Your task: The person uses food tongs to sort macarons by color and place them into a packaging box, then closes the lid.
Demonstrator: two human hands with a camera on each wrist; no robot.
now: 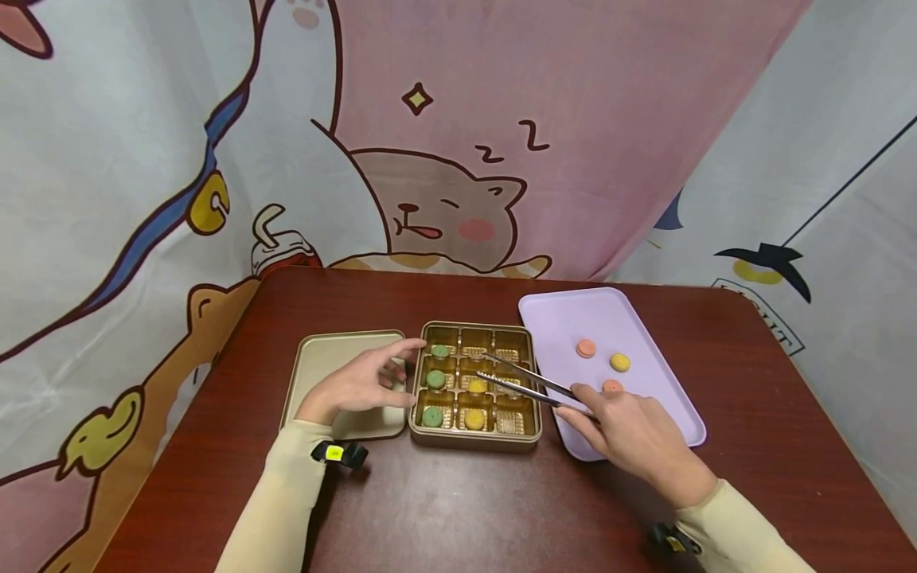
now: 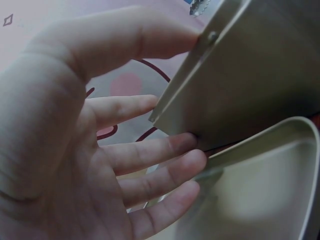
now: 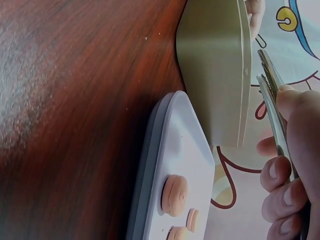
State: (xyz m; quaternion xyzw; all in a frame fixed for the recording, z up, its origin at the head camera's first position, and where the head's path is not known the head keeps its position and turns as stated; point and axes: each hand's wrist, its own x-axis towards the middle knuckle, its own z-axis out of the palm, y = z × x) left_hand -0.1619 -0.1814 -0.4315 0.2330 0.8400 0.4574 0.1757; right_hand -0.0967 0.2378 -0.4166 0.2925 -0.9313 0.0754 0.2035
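Note:
My right hand [image 1: 637,434] grips metal tongs [image 1: 526,388], whose arms stand apart with nothing between the tips in the right wrist view. Those tips are over the middle column of a gold box [image 1: 476,443] with a divided insert. Green macarons [image 1: 432,417] occupy its left column. One yellow macaron [image 1: 475,419] sits in the front middle compartment, and another yellow macaron [image 1: 477,385] in the centre one, right by the tongs' lower tip. At the box's left side is my left hand [image 1: 358,382], fingers spread and relaxed, thumb and fingertips right at the wall.
A lilac tray [image 1: 652,382] stands to the right of the box, bearing a pink macaron [image 1: 586,348], a yellow macaron [image 1: 620,362] and another pink macaron [image 1: 612,386] partly behind my right hand. Under my left hand lies a gold lid [image 1: 344,350]. Behind the table hangs a printed curtain [image 1: 609,119].

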